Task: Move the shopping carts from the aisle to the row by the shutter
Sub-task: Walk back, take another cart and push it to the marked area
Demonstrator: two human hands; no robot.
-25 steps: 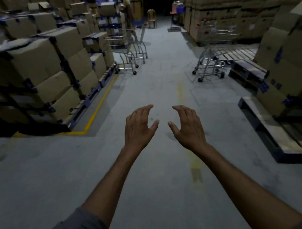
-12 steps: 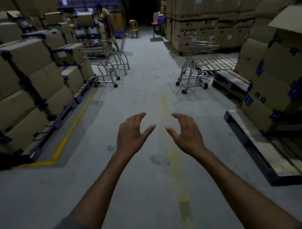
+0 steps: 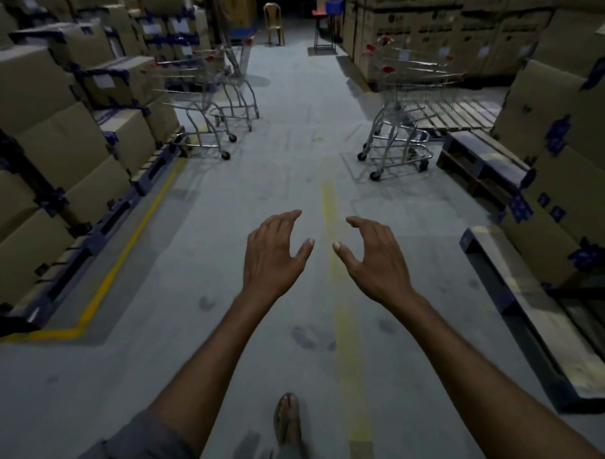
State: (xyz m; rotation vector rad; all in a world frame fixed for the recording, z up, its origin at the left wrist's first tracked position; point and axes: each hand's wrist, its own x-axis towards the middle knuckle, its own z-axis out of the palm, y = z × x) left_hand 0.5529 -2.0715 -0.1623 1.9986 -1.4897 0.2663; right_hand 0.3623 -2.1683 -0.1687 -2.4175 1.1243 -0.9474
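Two nested metal shopping carts (image 3: 209, 102) with red handle ends stand at the left of the aisle, against the stacked boxes. Another shopping cart (image 3: 402, 123) stands at the right, beside a low pallet. My left hand (image 3: 276, 252) and my right hand (image 3: 372, 255) are held out in front of me over the bare floor, palms down, fingers loosely curved, holding nothing. Both hands are well short of the carts. The shutter is out of view.
Stacked cardboard boxes (image 3: 50, 145) on pallets line the left behind a yellow floor line (image 3: 132, 237). Boxes (image 3: 564, 169) and empty pallets (image 3: 531, 306) line the right. A plastic chair (image 3: 274, 22) and a stool (image 3: 323, 27) stand at the aisle's far end. My sandalled foot (image 3: 287, 424) is below.
I have walked forward down the aisle, so the carts on both sides are nearer and larger. My hands have kept the same empty, outstretched pose.
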